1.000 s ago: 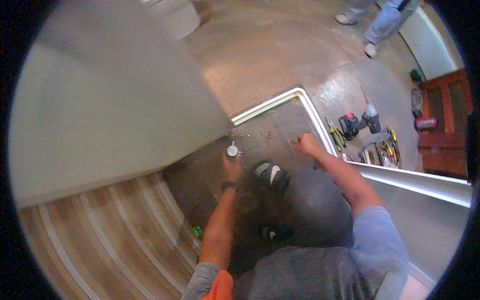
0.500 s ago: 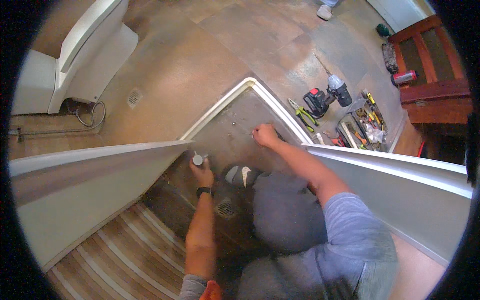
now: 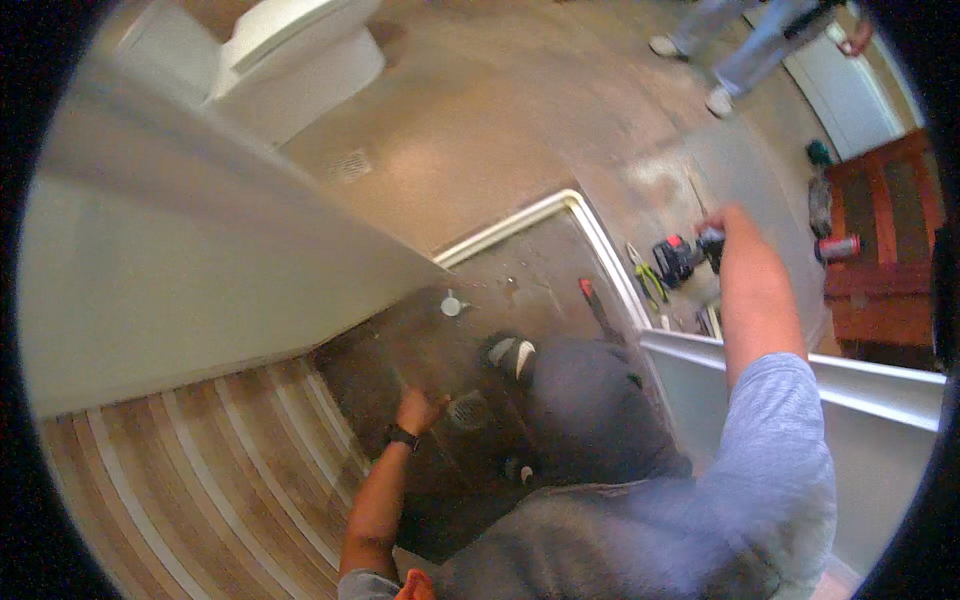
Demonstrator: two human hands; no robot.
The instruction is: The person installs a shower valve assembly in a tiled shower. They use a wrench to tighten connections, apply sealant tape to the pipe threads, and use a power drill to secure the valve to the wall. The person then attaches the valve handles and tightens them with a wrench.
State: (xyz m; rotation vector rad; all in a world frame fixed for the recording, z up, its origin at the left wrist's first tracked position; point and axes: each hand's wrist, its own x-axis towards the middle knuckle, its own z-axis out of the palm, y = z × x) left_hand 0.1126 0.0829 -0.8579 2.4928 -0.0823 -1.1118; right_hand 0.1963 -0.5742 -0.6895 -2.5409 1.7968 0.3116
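Observation:
My right hand (image 3: pixel 728 222) reaches over the white frame and is closed round the front of a cordless drill (image 3: pixel 676 262), hiding much of its body. The drill's black and red battery and a long thin bit show beside the hand. Close to the round floor drain (image 3: pixel 468 410), my left hand (image 3: pixel 420 410) is low over the dark floor, slightly blurred, its thumb apart and nothing seen in it. A small round whitish metal fitting (image 3: pixel 453 304) lies on the floor by the panel's end. Inside the frame's corner rests a red-handled tool (image 3: pixel 590 295).
A white raised frame (image 3: pixel 575 197) forms a corner ahead, with upright panels (image 3: pixel 200 260) on both sides. Green-handled pliers (image 3: pixel 648 278) lie outside it. Further off are a toilet (image 3: pixel 300 70), a red wooden piece of furniture (image 3: pixel 880 230) and another person's legs (image 3: pixel 755 60).
My right hand has left the floor inside the frame and gone to the drill. My left hand has let go of the round fitting and drawn back toward me. The view has shifted.

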